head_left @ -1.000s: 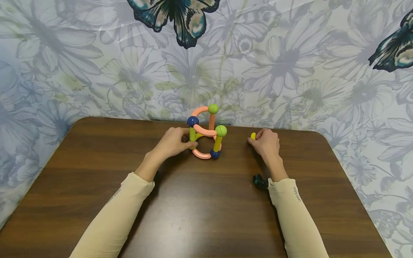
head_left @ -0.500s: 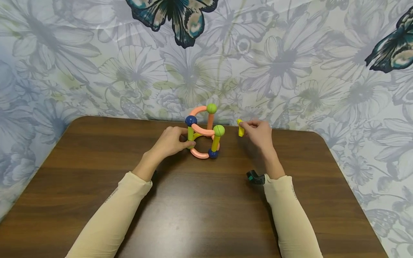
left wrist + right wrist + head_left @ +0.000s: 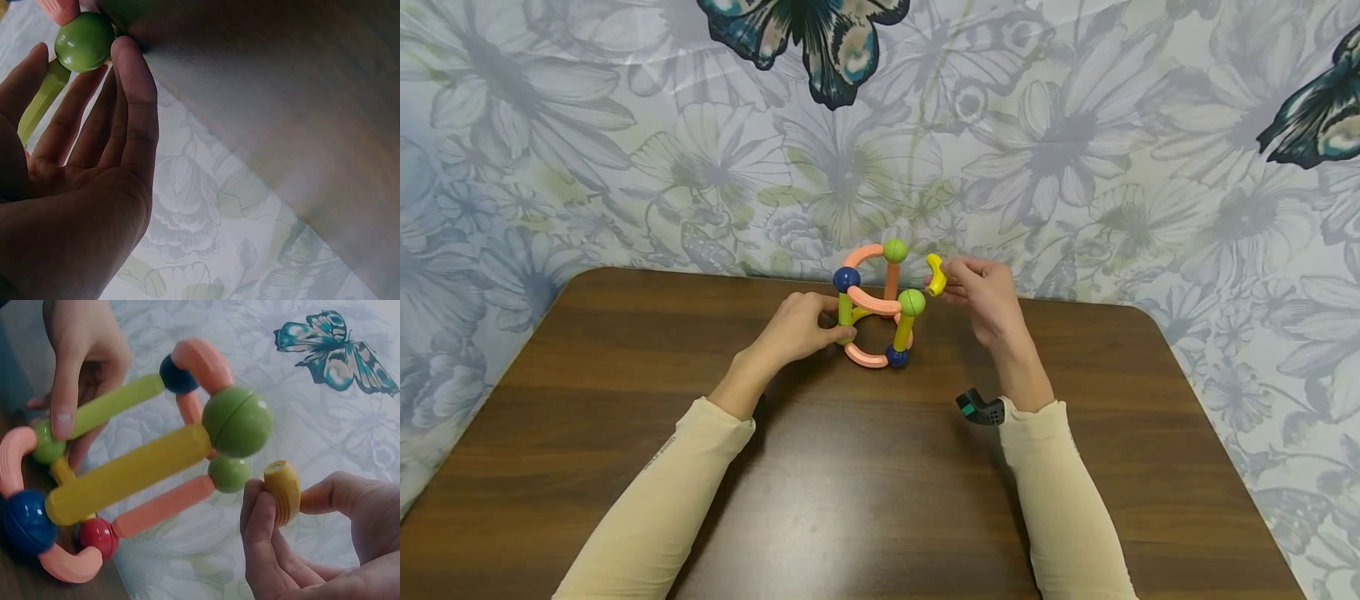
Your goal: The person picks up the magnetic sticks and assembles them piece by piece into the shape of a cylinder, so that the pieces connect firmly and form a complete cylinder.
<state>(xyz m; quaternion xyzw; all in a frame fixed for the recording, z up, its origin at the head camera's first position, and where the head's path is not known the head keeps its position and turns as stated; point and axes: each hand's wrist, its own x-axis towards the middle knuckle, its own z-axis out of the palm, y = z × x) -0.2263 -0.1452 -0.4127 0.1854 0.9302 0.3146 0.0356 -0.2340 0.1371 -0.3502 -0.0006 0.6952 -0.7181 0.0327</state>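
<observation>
The person's left hand is gripping a green upright rod on the near-left side of the rod-and-ball structure, fingers curled round it, and it is sitting where it sat a second ago, steadying the build on the brown table. The structure is standing near the table's far edge, in front of the flowered backdrop, made of pink curved pieces, green and yellow rods, and blue, green and red balls. To its right, the right hand is pinching a short yellow curved piece between thumb and fingertips; a second ago that hand was resting low on the table, and it has since been lifting and carrying the piece leftward, so that it is now hovering just beside the upper green ball, not touching it. That suggests the piece is being brought in to join the top of the build. Small dark lettering is running along both cream sleeves, too small to read.
</observation>
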